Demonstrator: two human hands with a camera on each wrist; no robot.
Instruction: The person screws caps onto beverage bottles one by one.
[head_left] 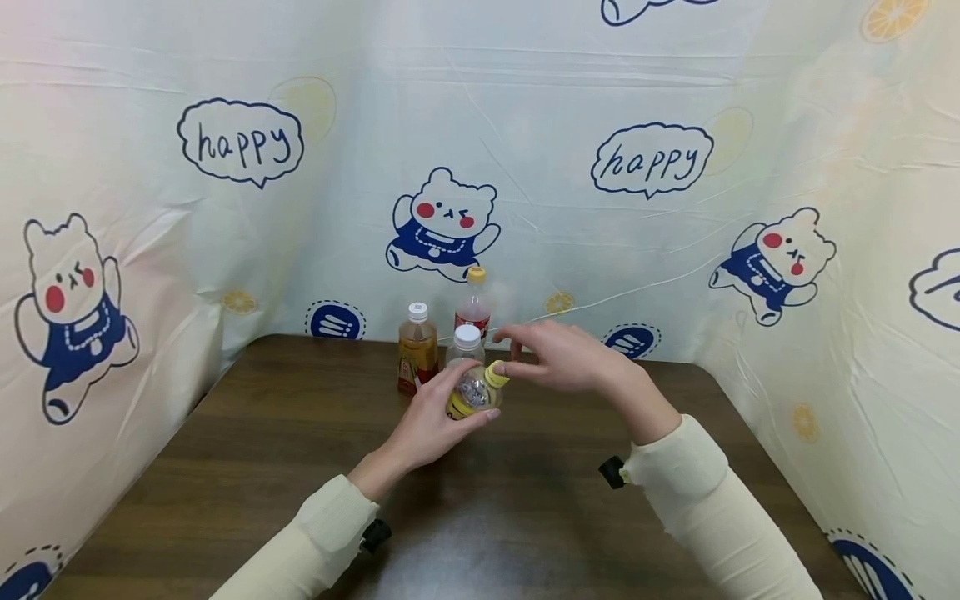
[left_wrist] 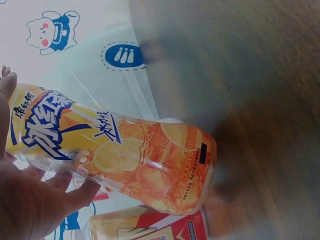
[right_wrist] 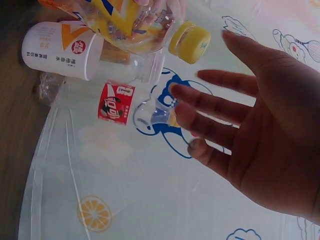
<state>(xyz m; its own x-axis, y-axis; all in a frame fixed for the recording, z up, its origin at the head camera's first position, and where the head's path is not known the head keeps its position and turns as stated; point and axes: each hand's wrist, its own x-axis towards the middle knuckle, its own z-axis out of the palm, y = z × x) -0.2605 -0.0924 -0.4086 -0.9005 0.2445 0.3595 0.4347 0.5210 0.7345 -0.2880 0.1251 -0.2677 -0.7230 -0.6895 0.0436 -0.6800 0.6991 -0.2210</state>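
A yellow-capped plastic iced tea bottle [head_left: 467,400] is tilted in my left hand [head_left: 427,423], whose fingers and thumb grip it near the upper label. In the left wrist view the orange-and-yellow label of this bottle [left_wrist: 145,155] faces the camera, and its base is just over the table. The cap [right_wrist: 191,42] is on the neck. Beside it is my right hand [right_wrist: 265,110], fingers spread and loosely bent, holding nothing. A small gap shows between the right thumb and the cap in the right wrist view.
Close behind stand a white-capped bottle [head_left: 467,336], a bottle of amber drink [head_left: 417,354] and a red-labelled bottle with a yellow cap [head_left: 473,310]. The brown table [head_left: 300,467] meets a printed curtain [head_left: 540,250] at the back and sides.
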